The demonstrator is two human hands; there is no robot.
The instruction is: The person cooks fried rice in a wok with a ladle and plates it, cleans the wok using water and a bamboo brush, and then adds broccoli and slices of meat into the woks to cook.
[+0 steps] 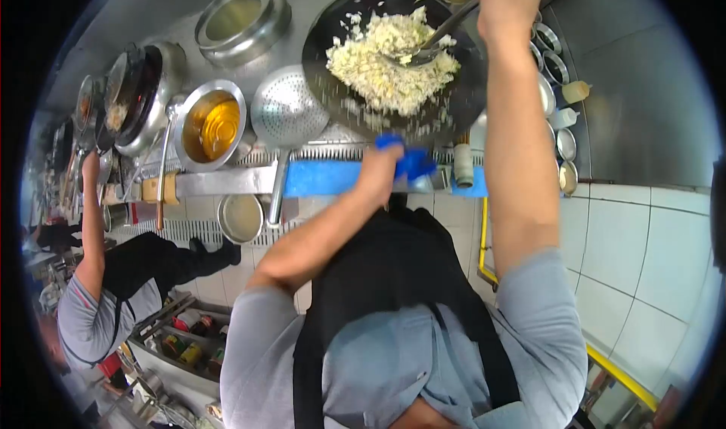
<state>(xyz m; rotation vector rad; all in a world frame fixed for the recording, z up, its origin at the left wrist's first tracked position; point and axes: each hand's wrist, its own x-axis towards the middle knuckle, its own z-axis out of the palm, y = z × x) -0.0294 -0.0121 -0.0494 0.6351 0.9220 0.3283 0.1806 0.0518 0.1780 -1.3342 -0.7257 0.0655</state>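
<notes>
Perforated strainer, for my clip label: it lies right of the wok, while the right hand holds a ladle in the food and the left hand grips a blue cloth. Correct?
No: the head view shows the perforated strainer lying left of the wok. The ladle and blue cloth are as stated.

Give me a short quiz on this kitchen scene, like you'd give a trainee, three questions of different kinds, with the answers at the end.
1. Multiple choice: what does the right hand hold?
A) a white squeeze bottle
B) a ladle, dipping into the food in the wok
C) a knife

2. True or false: the perforated skimmer lies between the wok and the bowl of amber liquid.

3. Fill in the colour: the left hand holds a ____ cloth by the wok's near edge.

Key: 1 B; 2 true; 3 blue.
</notes>
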